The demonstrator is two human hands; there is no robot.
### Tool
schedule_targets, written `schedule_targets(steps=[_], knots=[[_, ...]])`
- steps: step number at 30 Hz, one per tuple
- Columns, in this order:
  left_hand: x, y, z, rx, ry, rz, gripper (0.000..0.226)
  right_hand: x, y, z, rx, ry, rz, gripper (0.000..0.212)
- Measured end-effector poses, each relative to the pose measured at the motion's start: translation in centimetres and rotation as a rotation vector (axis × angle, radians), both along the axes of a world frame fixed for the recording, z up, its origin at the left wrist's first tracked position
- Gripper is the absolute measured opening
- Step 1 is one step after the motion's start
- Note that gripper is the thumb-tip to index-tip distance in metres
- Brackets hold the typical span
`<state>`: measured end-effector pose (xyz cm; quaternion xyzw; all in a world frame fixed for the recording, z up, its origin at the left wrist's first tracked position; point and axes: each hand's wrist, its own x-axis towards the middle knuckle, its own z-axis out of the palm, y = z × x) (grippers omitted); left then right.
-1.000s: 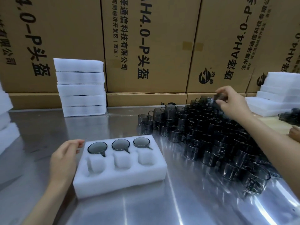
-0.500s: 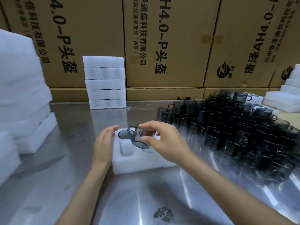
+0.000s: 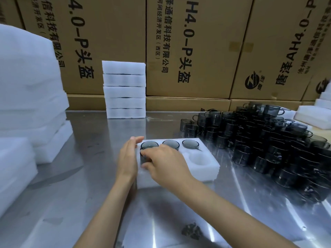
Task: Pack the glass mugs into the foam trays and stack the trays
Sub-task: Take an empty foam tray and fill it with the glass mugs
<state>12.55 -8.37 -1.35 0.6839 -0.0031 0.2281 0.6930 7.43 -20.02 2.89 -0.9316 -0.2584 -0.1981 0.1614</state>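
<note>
A white foam tray [image 3: 211, 171] lies on the steel table in front of me. Three smoky glass mugs sit in its back row, the right one [image 3: 190, 144] fully visible. My right hand [image 3: 164, 161] grips a fourth mug [image 3: 143, 156] and holds it in the front-left pocket, mostly hidden under my fingers. My left hand [image 3: 128, 156] rests flat against the tray's left side with straight fingers. The front-right pocket [image 3: 200, 159] holds no mug. A big pile of dark glass mugs [image 3: 265, 145] stands at the right.
A stack of several packed foam trays [image 3: 124, 90] stands at the back centre. Loose foam trays [image 3: 26, 97] are piled at the left, more foam [image 3: 315, 111] at the far right. Cardboard boxes [image 3: 188, 47] wall off the back.
My right hand took a mug from the pile, carried it left over the tray and lowered it into the front-left pocket. My left hand stayed at the tray's left side.
</note>
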Motion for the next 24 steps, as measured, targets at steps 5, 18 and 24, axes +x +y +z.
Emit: schedule_targets(steps=[5, 18, 24], knots=[[-0.2, 0.1, -0.1, -0.041, 0.023, -0.031, 0.038, -0.3, -1.0, -0.1, 0.026, -0.009, 0.037, 0.015], [-6.2, 4.4, -1.0, 1.115, -0.486, -0.115, 0.047, 0.2, -4.9, -2.2, -0.138, 0.170, 0.125, 0.050], [-6.1, 4.4, -0.8, 1.170, -0.397, -0.164, 0.049, 0.7, -4.8, -2.7, -0.176, 0.118, 0.111, 0.049]])
